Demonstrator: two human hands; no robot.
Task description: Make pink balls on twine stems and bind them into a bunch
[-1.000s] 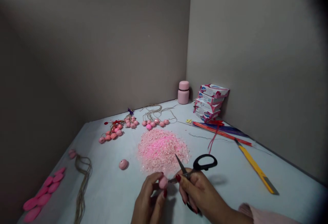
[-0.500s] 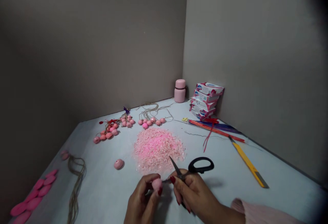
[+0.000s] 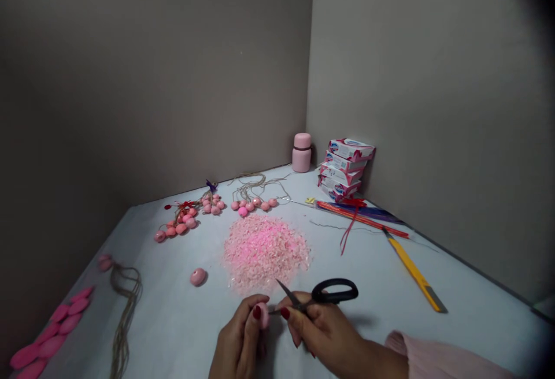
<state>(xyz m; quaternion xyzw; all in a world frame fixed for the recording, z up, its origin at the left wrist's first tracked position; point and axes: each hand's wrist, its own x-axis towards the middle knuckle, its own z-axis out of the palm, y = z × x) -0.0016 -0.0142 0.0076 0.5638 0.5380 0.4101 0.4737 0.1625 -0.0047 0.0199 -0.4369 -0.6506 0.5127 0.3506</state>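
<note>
My left hand (image 3: 240,341) pinches a small pink bead-like piece (image 3: 262,314) at the near edge of the white table (image 3: 455,333). Next to it, my right hand (image 3: 323,333) grips black-handled scissors (image 3: 318,295), whose blades are slightly apart and point left toward the pink piece. Just beyond both hands lies a heap of pink shavings (image 3: 265,249).
A loose pink bead (image 3: 198,277) lies left of the heap. Beaded strings (image 3: 186,220) and twine (image 3: 124,309) lie further left, pink petals (image 3: 47,335) at the left edge. A yellow cutter (image 3: 414,272), coloured strips (image 3: 362,217), stacked boxes (image 3: 344,168) and a pink bottle (image 3: 301,152) stand right.
The view has shifted a little. My left fingers have turned the pink piece, and the scissors have tilted lower, their tips now closer to it.
</note>
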